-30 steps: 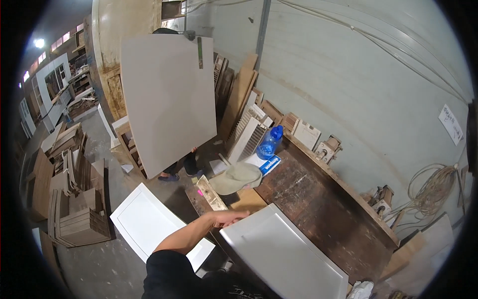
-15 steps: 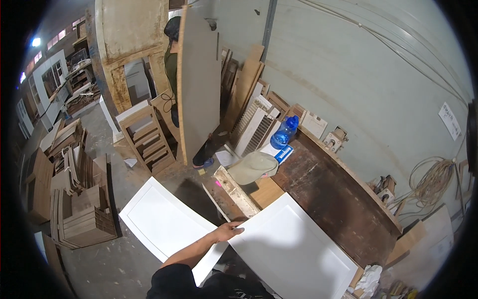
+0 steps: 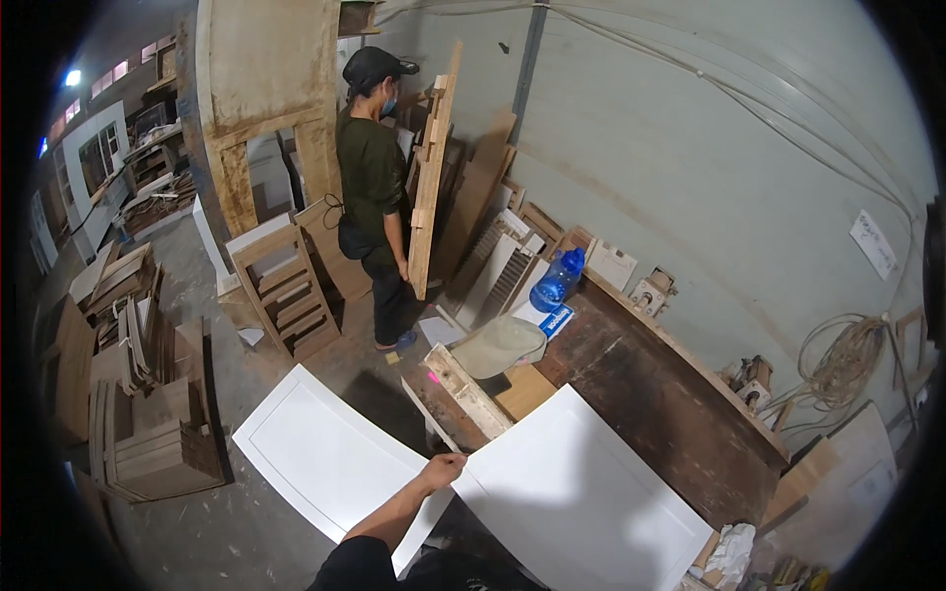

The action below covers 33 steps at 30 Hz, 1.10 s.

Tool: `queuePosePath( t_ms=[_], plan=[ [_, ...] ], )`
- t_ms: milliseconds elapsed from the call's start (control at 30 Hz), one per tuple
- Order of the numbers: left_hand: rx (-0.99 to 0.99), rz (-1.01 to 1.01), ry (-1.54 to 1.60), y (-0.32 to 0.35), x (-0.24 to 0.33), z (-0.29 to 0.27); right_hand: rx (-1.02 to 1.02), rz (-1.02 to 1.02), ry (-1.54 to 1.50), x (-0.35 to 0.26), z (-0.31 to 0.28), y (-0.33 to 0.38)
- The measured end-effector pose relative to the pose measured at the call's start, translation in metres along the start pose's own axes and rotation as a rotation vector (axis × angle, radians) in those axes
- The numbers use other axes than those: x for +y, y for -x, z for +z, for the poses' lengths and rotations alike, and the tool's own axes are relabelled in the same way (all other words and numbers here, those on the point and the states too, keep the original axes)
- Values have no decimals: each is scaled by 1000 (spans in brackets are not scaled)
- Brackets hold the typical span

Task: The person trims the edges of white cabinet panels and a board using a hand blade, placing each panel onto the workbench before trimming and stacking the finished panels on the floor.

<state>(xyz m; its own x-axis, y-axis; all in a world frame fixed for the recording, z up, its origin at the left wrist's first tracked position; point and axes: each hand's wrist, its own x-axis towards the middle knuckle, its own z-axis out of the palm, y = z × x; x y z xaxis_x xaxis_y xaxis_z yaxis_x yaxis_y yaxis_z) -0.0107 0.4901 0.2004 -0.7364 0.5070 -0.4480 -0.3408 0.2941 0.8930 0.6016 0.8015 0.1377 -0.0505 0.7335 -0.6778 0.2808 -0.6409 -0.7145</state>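
My left hand (image 3: 440,473) is closed on the near-left corner of a white panel (image 3: 586,492) with a grooved border, which lies on the dark workbench (image 3: 631,369). A second white panel (image 3: 325,448) of the same look extends to the left below my forearm, over the floor. What holds that one up is hidden. I cannot see my right hand. Just beyond the panel on the bench lie a pale cap (image 3: 500,347) and a wooden board (image 3: 525,392). A blue water bottle (image 3: 558,280) stands farther back, beside a blue and white box (image 3: 557,320).
A co-worker (image 3: 374,187) in a dark cap and green top stands ahead, holding an upright wooden panel (image 3: 432,187). Stacked timber pieces (image 3: 163,433) rest on the floor at left. A slatted wooden frame (image 3: 289,291) leans nearby. Coiled cable (image 3: 843,360) hangs on the right wall.
The co-worker, mostly hidden behind the panel before, is now in view, and that panel has turned edge-on. My left hand has shifted slightly down and left at the panel corner.
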Motion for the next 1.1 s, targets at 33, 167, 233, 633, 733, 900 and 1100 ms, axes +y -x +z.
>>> queuePosePath(
  t_ms=[33,167,233,633,733,900,1100],
  plan=[
    [27,-8,24,-6,-5,0,-2,7,3,2,-2,-2],
    [87,-153,137,-3,8,-2,5,38,7,17,-12,-6],
    [78,-145,173,-6,1,-2,4,56,10,24,-18,-7],
    [186,-282,807,40,-8,22,-123,-70,-201,79,-53,-13],
    [82,-290,750,55,-33,49,7,-53,-99,48,7,57],
    [-59,-432,615,92,-56,83,-104,-37,-316,48,37,101],
    [-152,-498,541,93,-65,88,-141,-59,-338,76,9,81]
  ],
)
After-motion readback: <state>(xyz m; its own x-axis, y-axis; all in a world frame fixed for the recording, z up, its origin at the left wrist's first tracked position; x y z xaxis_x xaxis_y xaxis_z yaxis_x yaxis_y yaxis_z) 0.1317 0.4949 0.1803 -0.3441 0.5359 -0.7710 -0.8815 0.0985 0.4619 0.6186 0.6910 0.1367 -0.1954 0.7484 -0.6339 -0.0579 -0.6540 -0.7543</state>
